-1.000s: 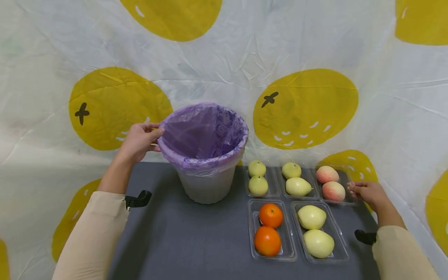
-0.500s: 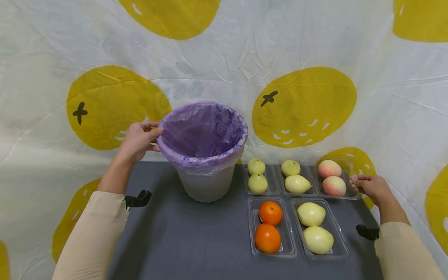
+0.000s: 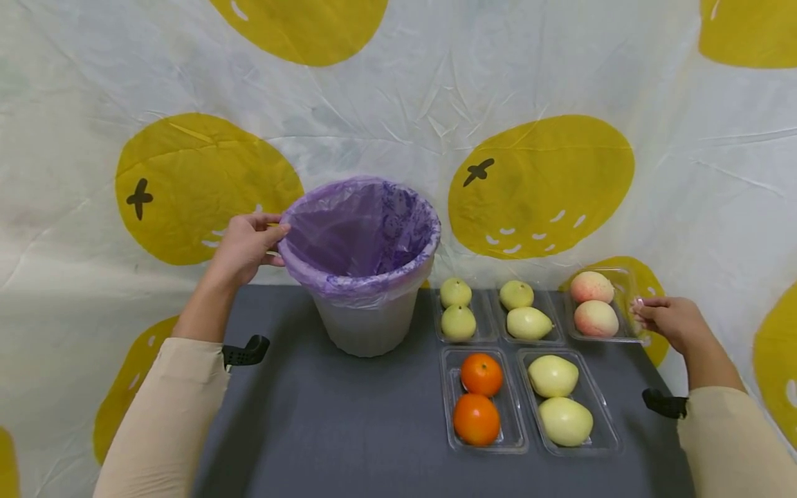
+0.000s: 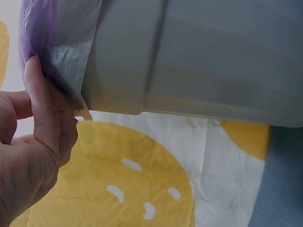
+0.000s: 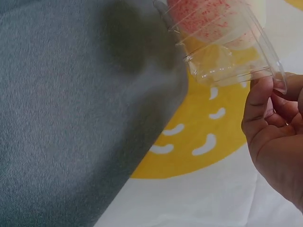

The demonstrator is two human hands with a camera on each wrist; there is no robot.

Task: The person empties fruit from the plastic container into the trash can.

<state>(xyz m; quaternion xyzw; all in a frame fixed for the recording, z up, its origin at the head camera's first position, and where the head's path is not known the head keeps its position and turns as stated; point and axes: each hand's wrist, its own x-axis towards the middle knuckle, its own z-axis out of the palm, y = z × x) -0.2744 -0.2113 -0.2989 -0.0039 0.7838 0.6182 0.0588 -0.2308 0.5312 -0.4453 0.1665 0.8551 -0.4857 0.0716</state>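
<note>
1. Bin (image 3: 367, 332), one, pale, upright on the table (image 3: 336, 429). Place unchanged from a second ago.
2. Liner (image 3: 361, 294), one, purple, patterned inside, folded over the bin's rim and hanging down outside it.
3. Your left hand (image 3: 249, 245), at the bin's left rim. Fingers pinch the liner there, the same hold as a second ago.
4. Peach tray (image 3: 625, 297), one, clear, well right of the bin. Changed: the side away from the bin has come up off the table, and the tray has shifted slightly farther from the bin. Whether its bin-side edge touches the table, you cannot tell.
5. Peaches (image 3: 596, 319), two, pink and cream, lying in that tray right of the bin; carried up with it.
6. Your right hand (image 3: 675, 321), farthest right of the bin. Fingers pinch the peach tray's edge away from the bin; higher and farther out than a second ago.
7. Green-fruit tray (image 3: 482, 318), two fruits, just right of the bin. Unmoved.
8. Mixed tray (image 3: 551, 304), two fruits, one pear-shaped, farther right of the bin. Unmoved.
9. Orange tray (image 3: 512, 415), two oranges (image 3: 476, 420), right of the bin and nearer you. Unmoved.
10. Pale-fruit tray (image 3: 600, 411), two fruits, farther right of the bin, also nearer you. Unmoved.
11. Sheet (image 3: 398, 90), white with yellow prints, behind the bin.
</note>
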